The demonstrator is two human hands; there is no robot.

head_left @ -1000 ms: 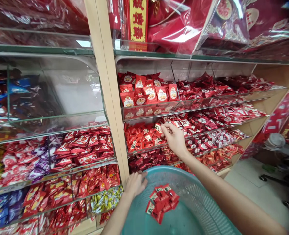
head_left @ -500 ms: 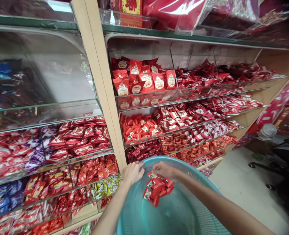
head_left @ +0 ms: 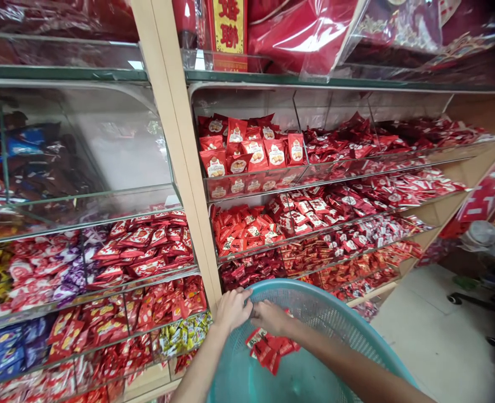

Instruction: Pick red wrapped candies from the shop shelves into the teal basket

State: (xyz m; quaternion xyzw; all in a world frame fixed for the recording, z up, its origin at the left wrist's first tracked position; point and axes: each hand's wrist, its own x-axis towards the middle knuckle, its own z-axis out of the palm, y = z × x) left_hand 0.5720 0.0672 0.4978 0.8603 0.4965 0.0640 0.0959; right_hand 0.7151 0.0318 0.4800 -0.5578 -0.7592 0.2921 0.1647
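My left hand [head_left: 232, 309] is wrapped over the rim of a large teal perforated plastic basket [head_left: 362, 319], at its far left side. My right hand [head_left: 272, 318] is inside the basket, close beside the left hand. Its fingers are curled in, and whatever they hold, if anything, is hidden. Below the right hand, several small red candy packets [head_left: 271, 350] with black characters on pale patches lie in a loose heap in the basket. The right forearm covers part of the basket's inside.
Shelves with clear fronts carry red candy packets [head_left: 247, 229], larger red cookie packets [head_left: 253, 154] and yellow wrapped candies [head_left: 187, 332]. A wooden post [head_left: 184, 151] divides the shelving. On the right, a wheeled chair base [head_left: 477, 308] stands on the tiled floor [head_left: 432, 336].
My right hand has moved left toward my left hand, away from above the packets. The view has tilted up a little, so the shelves sit lower. My left hand stays on the rim.
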